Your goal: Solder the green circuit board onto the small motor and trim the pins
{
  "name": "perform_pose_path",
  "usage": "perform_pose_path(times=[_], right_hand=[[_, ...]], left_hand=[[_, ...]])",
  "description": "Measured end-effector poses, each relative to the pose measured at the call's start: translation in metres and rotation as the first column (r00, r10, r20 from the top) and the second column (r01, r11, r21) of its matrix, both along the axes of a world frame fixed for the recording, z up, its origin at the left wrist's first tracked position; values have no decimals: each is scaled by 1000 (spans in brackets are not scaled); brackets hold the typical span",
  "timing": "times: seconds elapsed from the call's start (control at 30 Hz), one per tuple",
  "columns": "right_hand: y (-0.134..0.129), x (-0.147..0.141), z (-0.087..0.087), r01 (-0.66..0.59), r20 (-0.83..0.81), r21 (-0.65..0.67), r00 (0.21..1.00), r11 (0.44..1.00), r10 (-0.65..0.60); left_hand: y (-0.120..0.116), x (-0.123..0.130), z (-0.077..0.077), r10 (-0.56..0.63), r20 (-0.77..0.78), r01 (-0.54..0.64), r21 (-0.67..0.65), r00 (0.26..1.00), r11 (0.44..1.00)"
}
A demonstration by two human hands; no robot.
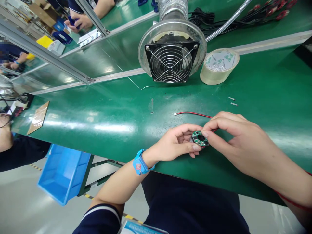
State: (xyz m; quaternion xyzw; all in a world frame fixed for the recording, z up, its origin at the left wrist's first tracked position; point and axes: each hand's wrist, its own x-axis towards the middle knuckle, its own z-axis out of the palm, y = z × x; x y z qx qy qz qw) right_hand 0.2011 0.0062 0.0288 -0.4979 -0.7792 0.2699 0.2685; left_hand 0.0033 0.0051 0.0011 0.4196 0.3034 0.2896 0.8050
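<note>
A small round green circuit board [200,138] with a dark hole at its centre is held over the bench near its front edge. My left hand [179,141] is closed around the board's left side, with the thumb below and the fingers behind it. At the upper right rim, the thumb and forefinger of my right hand [234,136] pinch together on the board; what lies between the fingertips is partly hidden. A red and black wire lead [193,113] with a white plug passes behind my right fingers. A blue wrist strap [141,163] is around my left wrist.
A fan with a wire guard [170,63] stands at the back, beside a roll of clear tape [218,70]. Two tiny strips [234,104] lie to the right on the green bench [117,107]. A blue crate [63,172] stands lower left. Other people's hands [81,22] work beyond the frame.
</note>
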Motion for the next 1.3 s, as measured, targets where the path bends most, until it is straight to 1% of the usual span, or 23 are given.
perform_pose_path(times=[0.17,0.3,0.57,0.83,0.97,1.03,1.13,1.23,1.3], right_hand=[[0,-1,0,1,-3,-11,1000,1000,-1],[-1,-1,1,4,-23,7,1000,1000,-4],[-2,-1,1,8,-26,40,1000,999,-7],[0,-2,0,-19,3,51,1000,999,19],[-1,1,0,3,21,10,1000,1000,-3],[-3,4,1,47,10,11,999,999,-47],[-6,8,2,117,-3,94,993,989,-117],[-8,11,2,102,-18,227,995,968,-100],[-9,11,2,97,-40,287,995,953,-89]], left_hand=[[-1,0,0,11,0,-11,20,1000,1000],[-1,1,0,15,1,-15,35,1000,999],[-1,1,1,26,6,-27,36,1000,999],[-1,1,2,23,-24,-23,11,999,1000],[0,1,3,29,9,-29,-1,1000,1000],[1,1,3,45,25,-45,4,999,999],[2,-1,4,67,36,-67,10,997,998],[2,-2,4,68,31,-68,5,997,998],[2,-3,4,82,12,-82,-5,997,997]])
